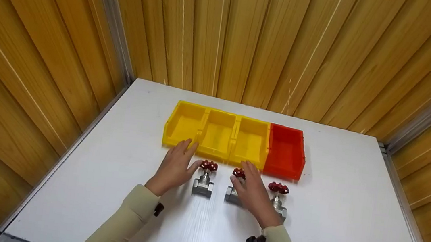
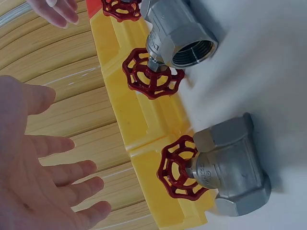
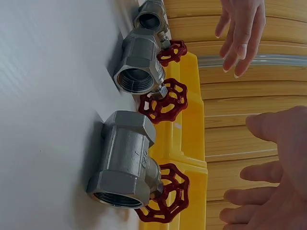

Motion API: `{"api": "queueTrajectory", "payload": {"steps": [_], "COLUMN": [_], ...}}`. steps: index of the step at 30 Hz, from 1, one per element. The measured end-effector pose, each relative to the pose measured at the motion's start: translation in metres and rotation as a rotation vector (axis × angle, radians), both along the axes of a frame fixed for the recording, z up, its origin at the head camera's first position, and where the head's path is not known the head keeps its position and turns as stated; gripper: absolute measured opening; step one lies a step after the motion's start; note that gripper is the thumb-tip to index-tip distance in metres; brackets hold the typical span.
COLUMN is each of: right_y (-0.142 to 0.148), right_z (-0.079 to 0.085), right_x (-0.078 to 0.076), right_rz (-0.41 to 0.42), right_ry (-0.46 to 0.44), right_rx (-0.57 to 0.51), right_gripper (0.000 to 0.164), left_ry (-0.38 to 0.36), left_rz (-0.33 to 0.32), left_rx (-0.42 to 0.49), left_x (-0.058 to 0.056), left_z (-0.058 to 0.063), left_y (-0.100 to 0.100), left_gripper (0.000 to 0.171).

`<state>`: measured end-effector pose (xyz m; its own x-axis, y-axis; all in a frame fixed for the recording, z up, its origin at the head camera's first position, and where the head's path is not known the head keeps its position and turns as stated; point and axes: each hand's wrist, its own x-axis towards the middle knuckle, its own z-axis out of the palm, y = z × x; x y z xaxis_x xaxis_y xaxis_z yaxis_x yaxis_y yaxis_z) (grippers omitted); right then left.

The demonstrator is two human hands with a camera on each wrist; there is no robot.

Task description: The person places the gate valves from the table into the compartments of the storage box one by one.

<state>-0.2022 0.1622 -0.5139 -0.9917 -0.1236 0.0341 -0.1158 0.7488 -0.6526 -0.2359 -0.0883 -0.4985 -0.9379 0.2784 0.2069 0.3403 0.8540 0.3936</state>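
Observation:
Three metal gate valves with dark red handwheels stand in a row on the white table. Just left of the left valve, my left hand hovers with its fingers spread and nothing in it. My right hand is held over the middle valve, hiding part of it in the head view; its fingers are loosely extended and hold nothing. The right valve is partly covered by the right wrist. In the right wrist view, the nearest valve shows a threaded opening, apart from the right hand.
Behind the valves stand three joined yellow bins with a red bin at their right end. Wood-patterned panels enclose the table at the back and both sides, with metal framing in the corners.

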Motion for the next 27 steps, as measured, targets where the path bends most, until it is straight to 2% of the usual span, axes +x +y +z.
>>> {"api": "queueTrajectory", "payload": {"steps": [5, 14, 27], "right_y": [-0.008, -0.025, -0.043], "right_z": [0.0, -0.002, -0.01], "right_x": [0.0, 0.002, -0.003], "right_rz": [0.022, 0.043, 0.107], "right_ry": [0.029, 0.029, 0.084], "right_rx": [-0.055, -0.059, -0.055], "right_gripper": [0.068, 0.068, 0.065], "left_ry": [-0.009, 0.02, 0.006], "left_rz": [0.036, 0.064, 0.094], "left_rx": [0.025, 0.07, 0.109], "left_x": [-0.003, -0.004, -0.008], "left_z": [0.001, -0.003, -0.003], "left_y": [-0.001, -0.01, -0.022], "left_gripper": [0.061, 0.057, 0.056]}}
